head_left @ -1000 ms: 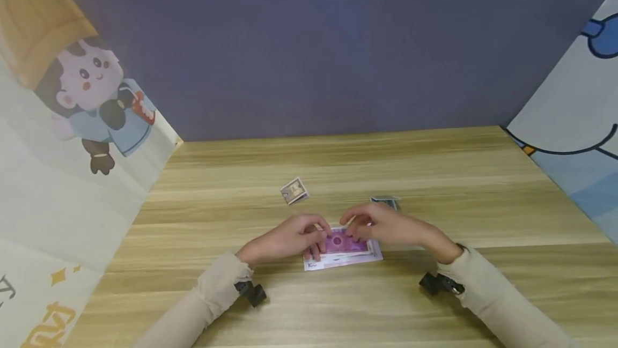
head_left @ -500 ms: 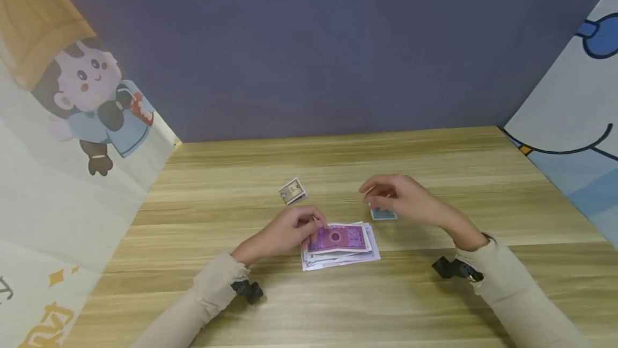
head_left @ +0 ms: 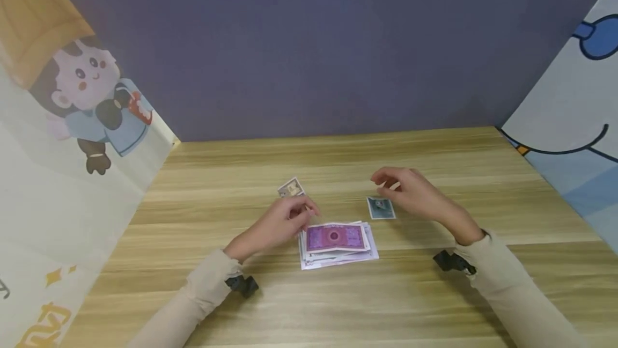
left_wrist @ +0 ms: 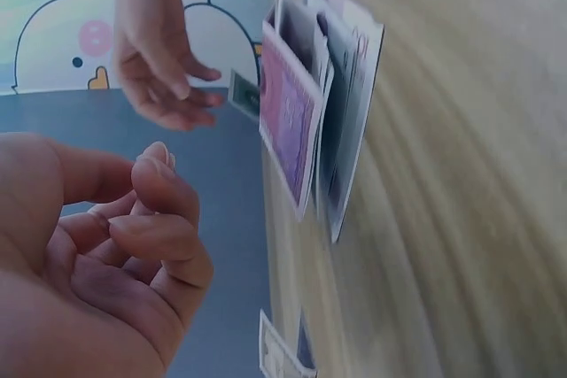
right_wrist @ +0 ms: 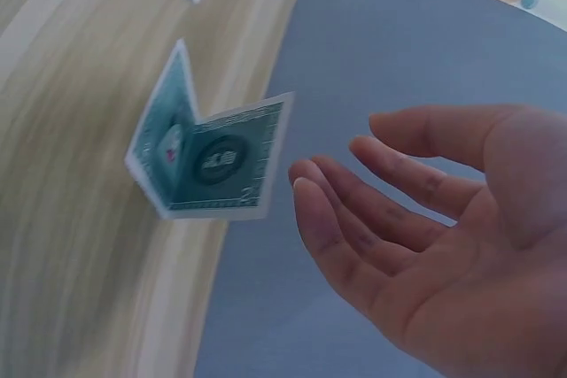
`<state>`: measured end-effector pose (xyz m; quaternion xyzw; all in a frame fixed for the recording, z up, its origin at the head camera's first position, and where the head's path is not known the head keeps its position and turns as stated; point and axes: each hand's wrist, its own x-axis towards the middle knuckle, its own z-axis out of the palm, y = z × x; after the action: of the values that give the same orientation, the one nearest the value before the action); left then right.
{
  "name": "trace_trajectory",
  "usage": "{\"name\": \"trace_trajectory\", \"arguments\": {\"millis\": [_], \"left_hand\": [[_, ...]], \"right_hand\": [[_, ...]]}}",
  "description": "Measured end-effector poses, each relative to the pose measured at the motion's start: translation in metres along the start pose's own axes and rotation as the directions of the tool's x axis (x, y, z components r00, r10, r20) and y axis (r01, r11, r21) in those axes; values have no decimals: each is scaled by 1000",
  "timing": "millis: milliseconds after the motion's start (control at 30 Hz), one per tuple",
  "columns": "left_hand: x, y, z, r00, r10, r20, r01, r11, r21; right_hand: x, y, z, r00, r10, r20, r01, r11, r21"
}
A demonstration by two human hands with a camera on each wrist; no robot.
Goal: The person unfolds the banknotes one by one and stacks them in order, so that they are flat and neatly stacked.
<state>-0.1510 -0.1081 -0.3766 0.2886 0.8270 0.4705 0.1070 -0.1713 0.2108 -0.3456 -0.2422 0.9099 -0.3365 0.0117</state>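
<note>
A stack of folded paper banknotes [head_left: 335, 238] lies on the table, with a purple note [left_wrist: 288, 117] on top and a larger pale one underneath. My left hand [head_left: 277, 224] hovers at the stack's left side, fingers loosely bent and holding nothing. Behind it, a small brown folded note [head_left: 291, 187] is partly covered by that hand in the head view. At the back right of the stack, a green folded note [right_wrist: 217, 161] stands half unfolded like a V. Close beside it is my right hand [head_left: 412, 192], fingers relaxed and apart from the note.
The wood-grain table [head_left: 241, 176] ends at a dark blue-grey panel [head_left: 314, 53] at the back. Cartoon-printed sheets [head_left: 96, 112] border the left and right sides. A black wrist camera [head_left: 454, 262] sits under the right cuff, and a similar one [head_left: 243, 285] under the left.
Both hands were at the stack. My right hand moved right and away from me, over the green note and then off it. My left hand let go of the purple note and drew back leftward.
</note>
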Motion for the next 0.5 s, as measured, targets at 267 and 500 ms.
{"name": "trace_trajectory", "arguments": {"millis": [267, 500], "left_hand": [[1, -5, -3, 999, -11, -44, 11, 1000, -4], [2, -10, 10, 999, 30, -25, -29, 999, 34]], "right_hand": [[5, 14, 9, 1000, 23, -15, -24, 994, -111], [6, 20, 14, 996, 69, 58, -56, 978, -203]]}}
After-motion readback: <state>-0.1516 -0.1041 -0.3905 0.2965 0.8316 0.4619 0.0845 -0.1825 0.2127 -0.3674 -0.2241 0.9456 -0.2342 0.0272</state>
